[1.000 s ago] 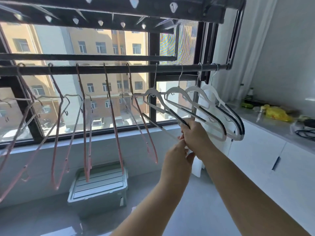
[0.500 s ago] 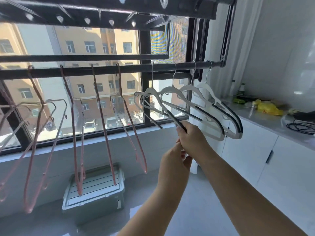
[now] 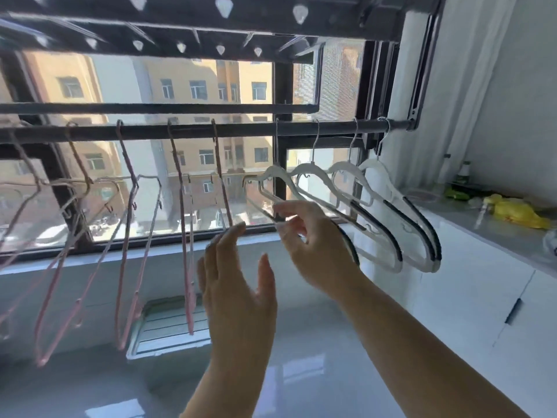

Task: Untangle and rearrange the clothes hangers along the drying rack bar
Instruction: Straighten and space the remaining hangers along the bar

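— Any writing you can make out?

— None that reads. The bottle (image 3: 465,173) on the counter (image 3: 470,224) has a pale band round it like a label, but it is too small and blurred to show letters.

— The yellow bag (image 3: 518,211) next to it?

— No print shows on it.

— A brand mark on the white hangers (image 3: 380,173)?

— No mark that I can read.

— And the box (image 3: 168,324) on the floor?

— Nothing legible on its lid. The buildings (image 3: 193,86) across the street show only windows, with no sign or number legible.
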`<action>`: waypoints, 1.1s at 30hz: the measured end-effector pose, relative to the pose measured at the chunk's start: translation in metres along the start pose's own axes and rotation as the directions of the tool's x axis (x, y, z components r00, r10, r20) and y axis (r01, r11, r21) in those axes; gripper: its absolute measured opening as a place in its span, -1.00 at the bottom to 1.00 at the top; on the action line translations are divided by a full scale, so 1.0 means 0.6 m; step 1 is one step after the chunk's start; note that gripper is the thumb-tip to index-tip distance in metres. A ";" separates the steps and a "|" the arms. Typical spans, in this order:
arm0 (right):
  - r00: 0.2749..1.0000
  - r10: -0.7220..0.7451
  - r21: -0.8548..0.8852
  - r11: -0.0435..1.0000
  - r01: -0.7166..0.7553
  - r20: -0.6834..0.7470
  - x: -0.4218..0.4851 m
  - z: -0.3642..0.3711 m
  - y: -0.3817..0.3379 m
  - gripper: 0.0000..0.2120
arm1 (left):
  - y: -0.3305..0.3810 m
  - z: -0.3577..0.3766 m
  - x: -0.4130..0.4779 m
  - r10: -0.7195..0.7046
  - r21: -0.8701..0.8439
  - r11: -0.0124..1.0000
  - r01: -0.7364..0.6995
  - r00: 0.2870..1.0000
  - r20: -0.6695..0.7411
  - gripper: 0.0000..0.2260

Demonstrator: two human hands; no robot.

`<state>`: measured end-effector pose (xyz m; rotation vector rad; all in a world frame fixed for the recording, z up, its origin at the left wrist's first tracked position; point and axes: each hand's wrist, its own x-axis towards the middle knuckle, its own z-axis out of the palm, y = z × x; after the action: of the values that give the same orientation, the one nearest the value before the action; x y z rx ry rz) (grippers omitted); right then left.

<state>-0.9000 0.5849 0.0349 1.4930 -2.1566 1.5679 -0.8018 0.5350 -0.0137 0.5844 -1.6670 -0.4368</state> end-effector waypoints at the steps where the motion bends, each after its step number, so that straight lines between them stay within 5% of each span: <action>1: 0.994 0.036 0.053 0.998 -0.041 0.101 0.005 0.015 -0.006 -0.70 | -0.007 0.000 -0.002 -0.064 0.040 0.997 0.063 0.997 0.032 -0.61; 6: 0.896 0.223 0.207 0.925 -0.319 0.385 0.025 0.092 -0.010 -0.75 | -0.030 0.003 -0.039 -0.245 0.066 0.969 0.238 0.958 0.146 -0.67; 11: 0.907 0.189 0.412 0.843 -0.347 0.377 0.026 0.112 0.004 -0.92 | -0.041 0.006 -0.054 -0.211 0.145 0.971 0.191 0.968 0.139 -0.62; 14: 0.901 0.203 0.512 0.765 -0.390 0.383 0.027 0.113 0.010 -0.78 | -0.042 0.009 -0.054 -0.186 0.157 0.974 0.164 0.973 0.138 -0.60; 33: 0.905 0.282 0.595 0.684 -0.422 0.318 0.022 0.081 0.032 -0.81 | -0.012 0.041 -0.060 -0.100 0.063 0.994 0.088 0.973 0.206 -0.62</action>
<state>-0.8996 0.5393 0.0061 1.4783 -2.2167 2.6422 -0.8209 0.5499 -0.0509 0.6779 -1.8614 -0.5387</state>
